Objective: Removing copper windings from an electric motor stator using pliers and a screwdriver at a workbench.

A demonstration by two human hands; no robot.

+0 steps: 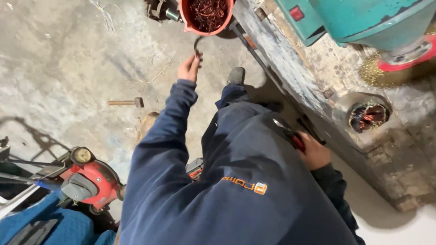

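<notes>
Wire strand pinched in left hand; right hand grips a half-hidden red-handled tool

One red bucket, one hammer, one motor stator, two hands.

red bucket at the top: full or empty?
Nearly full. The red bucket stands upright, packed with dark reddish wire almost to its rim; the left hand holds a bent piece just below.
</notes>
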